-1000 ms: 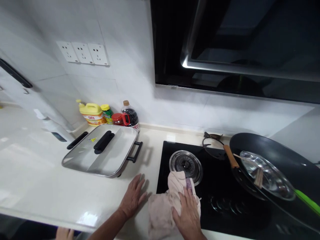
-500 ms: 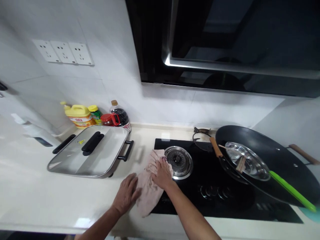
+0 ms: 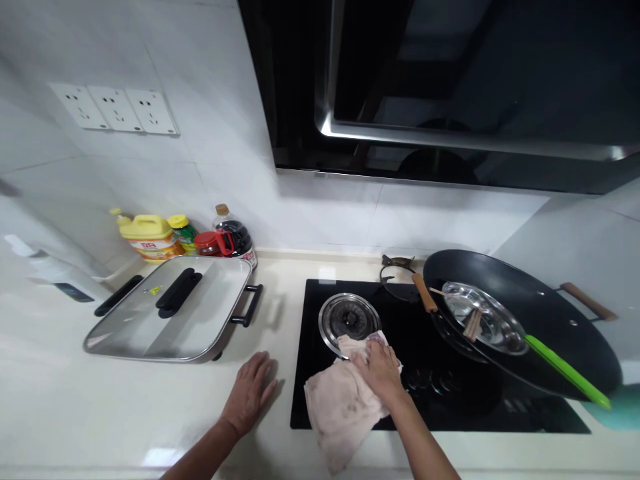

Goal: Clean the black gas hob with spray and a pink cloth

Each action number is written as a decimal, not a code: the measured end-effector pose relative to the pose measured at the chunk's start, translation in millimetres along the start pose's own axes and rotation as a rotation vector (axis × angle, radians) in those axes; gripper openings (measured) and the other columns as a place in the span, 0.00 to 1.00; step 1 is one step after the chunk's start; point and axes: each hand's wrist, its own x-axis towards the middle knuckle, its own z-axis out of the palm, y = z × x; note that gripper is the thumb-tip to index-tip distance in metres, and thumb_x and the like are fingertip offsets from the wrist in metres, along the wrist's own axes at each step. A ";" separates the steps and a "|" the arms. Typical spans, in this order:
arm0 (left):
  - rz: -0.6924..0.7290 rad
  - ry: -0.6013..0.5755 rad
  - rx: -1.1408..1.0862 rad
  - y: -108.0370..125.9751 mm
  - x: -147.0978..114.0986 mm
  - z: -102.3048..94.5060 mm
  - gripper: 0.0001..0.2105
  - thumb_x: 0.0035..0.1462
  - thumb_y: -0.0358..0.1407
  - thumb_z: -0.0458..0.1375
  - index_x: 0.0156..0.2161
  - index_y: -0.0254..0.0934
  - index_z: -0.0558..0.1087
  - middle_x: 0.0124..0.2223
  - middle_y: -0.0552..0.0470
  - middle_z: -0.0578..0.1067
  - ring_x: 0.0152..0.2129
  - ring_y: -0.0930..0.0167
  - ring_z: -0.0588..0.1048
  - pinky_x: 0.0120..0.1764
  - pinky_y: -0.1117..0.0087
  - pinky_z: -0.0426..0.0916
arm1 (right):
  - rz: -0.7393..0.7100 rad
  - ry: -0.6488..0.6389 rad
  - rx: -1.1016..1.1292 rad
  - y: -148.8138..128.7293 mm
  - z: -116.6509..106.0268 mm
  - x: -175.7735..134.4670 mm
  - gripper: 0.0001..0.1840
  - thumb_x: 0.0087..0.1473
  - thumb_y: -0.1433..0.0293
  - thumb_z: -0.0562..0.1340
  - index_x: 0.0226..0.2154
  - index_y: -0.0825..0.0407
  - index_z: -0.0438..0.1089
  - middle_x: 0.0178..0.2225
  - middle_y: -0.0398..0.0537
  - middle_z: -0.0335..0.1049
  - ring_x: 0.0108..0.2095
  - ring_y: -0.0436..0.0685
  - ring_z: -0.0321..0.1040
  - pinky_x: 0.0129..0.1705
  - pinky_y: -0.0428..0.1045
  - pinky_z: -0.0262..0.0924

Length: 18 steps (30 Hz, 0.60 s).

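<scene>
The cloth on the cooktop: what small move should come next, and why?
I'd probably slide the right hand, with the cloth beneath it, around the round burner: the cloth meets only the burner's near side, most of the burner is uncovered, and the left hand is over the counter, apart from the cloth.

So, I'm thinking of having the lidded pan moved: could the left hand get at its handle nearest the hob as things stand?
Probably yes. The left hand seems to hold nothing and lies near that black handle, with only counter visible between them.
</scene>
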 end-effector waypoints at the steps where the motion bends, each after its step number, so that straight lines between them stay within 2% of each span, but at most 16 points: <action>1: 0.003 -0.002 -0.002 -0.2 0.0 -0.2 0.20 0.70 0.47 0.53 0.61 0.42 0.71 0.61 0.41 0.75 0.59 0.57 0.73 0.57 0.51 0.74 | 0.033 0.003 0.000 -1.3 -1.7 6.4 0.36 0.65 0.51 0.51 0.62 0.61 0.66 0.67 0.66 0.63 0.72 0.69 0.51 0.76 0.63 0.34; 6: 0.010 0.006 -0.012 1.0 0.0 -2.5 0.20 0.70 0.45 0.54 0.62 0.42 0.70 0.62 0.41 0.75 0.59 0.57 0.73 0.57 0.51 0.74 | 0.149 0.044 0.021 -3.1 -3.6 35.0 0.33 0.67 0.55 0.49 0.65 0.59 0.62 0.68 0.64 0.62 0.71 0.68 0.52 0.73 0.63 0.39; 10: 0.017 0.016 0.014 2.9 0.3 -3.6 0.20 0.70 0.46 0.55 0.61 0.40 0.70 0.61 0.41 0.75 0.58 0.57 0.73 0.57 0.52 0.74 | 0.203 -0.013 0.003 -4.9 -23.9 71.9 0.32 0.68 0.54 0.47 0.65 0.55 0.62 0.67 0.62 0.64 0.71 0.69 0.52 0.70 0.67 0.44; 14: 0.015 0.013 0.012 4.4 -1.1 -2.1 0.20 0.70 0.47 0.54 0.61 0.41 0.71 0.62 0.41 0.75 0.59 0.57 0.72 0.58 0.52 0.73 | 0.176 -0.045 -0.026 -14.2 -48.6 117.7 0.30 0.69 0.56 0.46 0.60 0.54 0.67 0.60 0.64 0.71 0.65 0.71 0.61 0.65 0.68 0.51; 18: -0.003 -0.001 0.011 6.3 -2.7 -0.8 0.20 0.70 0.47 0.55 0.60 0.41 0.72 0.63 0.40 0.74 0.60 0.57 0.71 0.59 0.52 0.71 | 0.083 -0.061 -0.054 -32.9 -56.4 148.5 0.27 0.69 0.61 0.45 0.56 0.52 0.71 0.55 0.61 0.75 0.60 0.69 0.67 0.62 0.66 0.54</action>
